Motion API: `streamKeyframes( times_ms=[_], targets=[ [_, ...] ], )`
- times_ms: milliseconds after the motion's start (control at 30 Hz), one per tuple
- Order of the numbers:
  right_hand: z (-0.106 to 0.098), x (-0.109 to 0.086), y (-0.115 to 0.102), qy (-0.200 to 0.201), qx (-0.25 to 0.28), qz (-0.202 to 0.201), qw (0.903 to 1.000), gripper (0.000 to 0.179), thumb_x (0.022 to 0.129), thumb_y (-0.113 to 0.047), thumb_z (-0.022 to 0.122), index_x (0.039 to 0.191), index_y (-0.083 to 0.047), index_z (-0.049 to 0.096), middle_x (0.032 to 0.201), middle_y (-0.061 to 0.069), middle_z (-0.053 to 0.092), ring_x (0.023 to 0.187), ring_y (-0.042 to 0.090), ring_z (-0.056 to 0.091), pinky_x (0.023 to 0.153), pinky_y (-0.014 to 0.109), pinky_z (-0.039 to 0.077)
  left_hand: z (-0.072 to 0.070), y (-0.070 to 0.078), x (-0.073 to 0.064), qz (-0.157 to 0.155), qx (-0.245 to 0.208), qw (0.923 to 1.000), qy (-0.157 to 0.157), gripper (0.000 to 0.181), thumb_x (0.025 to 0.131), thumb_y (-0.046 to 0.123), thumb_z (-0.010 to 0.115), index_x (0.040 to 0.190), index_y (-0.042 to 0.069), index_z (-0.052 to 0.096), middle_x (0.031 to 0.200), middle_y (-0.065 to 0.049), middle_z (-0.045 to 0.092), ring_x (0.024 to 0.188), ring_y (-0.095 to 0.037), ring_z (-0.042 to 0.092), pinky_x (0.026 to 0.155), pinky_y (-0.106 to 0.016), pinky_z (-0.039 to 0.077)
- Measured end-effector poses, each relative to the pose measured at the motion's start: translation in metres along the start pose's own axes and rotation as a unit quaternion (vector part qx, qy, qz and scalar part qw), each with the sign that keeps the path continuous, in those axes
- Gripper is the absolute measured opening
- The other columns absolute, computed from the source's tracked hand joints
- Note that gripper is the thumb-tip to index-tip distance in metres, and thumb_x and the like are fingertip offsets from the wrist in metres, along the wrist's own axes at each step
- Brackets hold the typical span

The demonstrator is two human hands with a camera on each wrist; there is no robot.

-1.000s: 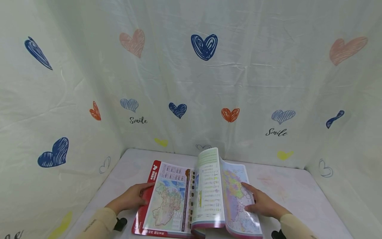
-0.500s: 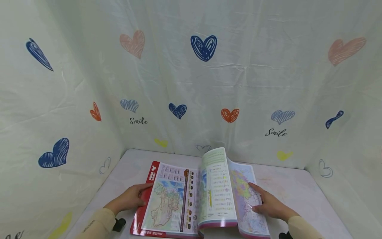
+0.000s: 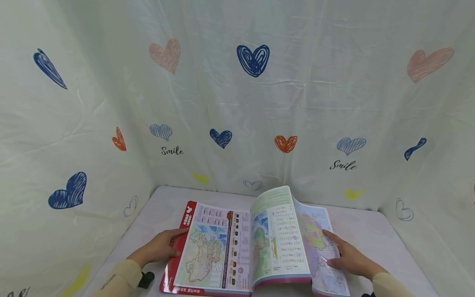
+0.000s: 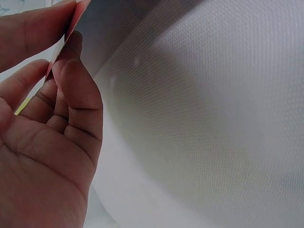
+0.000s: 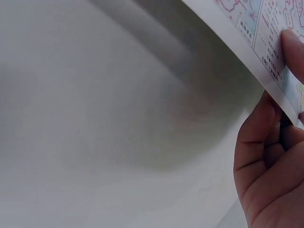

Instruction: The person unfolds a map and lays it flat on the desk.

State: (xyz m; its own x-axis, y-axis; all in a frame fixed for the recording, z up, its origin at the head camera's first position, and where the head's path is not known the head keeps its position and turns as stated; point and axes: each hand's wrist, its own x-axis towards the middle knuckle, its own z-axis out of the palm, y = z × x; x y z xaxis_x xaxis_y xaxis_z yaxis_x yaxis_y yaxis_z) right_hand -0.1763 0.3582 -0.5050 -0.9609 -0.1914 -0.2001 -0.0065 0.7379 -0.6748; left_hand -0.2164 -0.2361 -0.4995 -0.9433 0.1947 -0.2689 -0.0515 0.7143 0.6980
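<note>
An atlas (image 3: 204, 255) with a red left border lies spread at the front of the table, a map and print on its left side. My left hand (image 3: 157, 248) grips that red edge; in the left wrist view its curled fingers (image 4: 84, 90) lie under the cover, with the thumb side above. At the right, my right hand (image 3: 350, 258) pinches the outer edge of a coloured map page (image 3: 315, 231), thumb on top and fingers curled below, as the right wrist view shows. Between them a page with printed lists (image 3: 283, 243) arches up, hiding part of the map page.
A pale tabletop (image 3: 371, 231) surrounds the atlas. White curtains (image 3: 256, 103) printed with hearts and "Smile" close off the back and both sides. A dark object (image 3: 146, 280) shows beside the left wrist.
My right hand has moved to the right with the map page, and the arched page has swung rightward, showing more of the left side and its picture. The left hand has hardly moved.
</note>
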Motion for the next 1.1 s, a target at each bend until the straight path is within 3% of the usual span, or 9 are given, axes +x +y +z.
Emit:
streamKeyframes(
  times_ms=[433,800,1100],
  targets=[
    [-0.015,-0.011,0.012,0.006,-0.027,-0.006,0.9996,0.101,0.074,-0.022,0.085,0.153,0.002,0.028,0.144,0.042,0.033,0.128,0.058,0.038,0.099,0.071,0.03,-0.002,-0.003,-0.002,-0.004,-0.005,1.0,0.003,0.075,0.072,0.0,0.083,0.141,0.007,0.056,0.125,-0.016,0.057,0.1,-0.028,0.052,0.073,-0.038,0.055],
    [-0.025,-0.018,0.027,0.01,-0.063,0.003,0.998,0.101,0.072,-0.021,0.085,0.152,0.004,0.028,0.143,0.043,0.033,0.127,0.064,0.033,0.097,0.072,0.031,-0.006,-0.002,-0.005,-0.012,-0.001,0.9999,0.003,0.075,0.072,-0.002,0.082,0.142,0.008,0.056,0.126,-0.017,0.056,0.1,-0.029,0.052,0.073,-0.039,0.056],
    [-0.031,-0.022,0.035,0.02,-0.092,0.005,0.9955,0.099,0.071,-0.02,0.085,0.15,0.004,0.03,0.137,0.043,0.04,0.122,0.062,0.041,0.094,0.071,0.035,-0.009,-0.005,-0.003,-0.008,0.004,0.9999,0.005,0.076,0.072,0.0,0.083,0.142,0.008,0.056,0.124,-0.015,0.057,0.099,-0.027,0.052,0.075,-0.039,0.056]
  ],
)
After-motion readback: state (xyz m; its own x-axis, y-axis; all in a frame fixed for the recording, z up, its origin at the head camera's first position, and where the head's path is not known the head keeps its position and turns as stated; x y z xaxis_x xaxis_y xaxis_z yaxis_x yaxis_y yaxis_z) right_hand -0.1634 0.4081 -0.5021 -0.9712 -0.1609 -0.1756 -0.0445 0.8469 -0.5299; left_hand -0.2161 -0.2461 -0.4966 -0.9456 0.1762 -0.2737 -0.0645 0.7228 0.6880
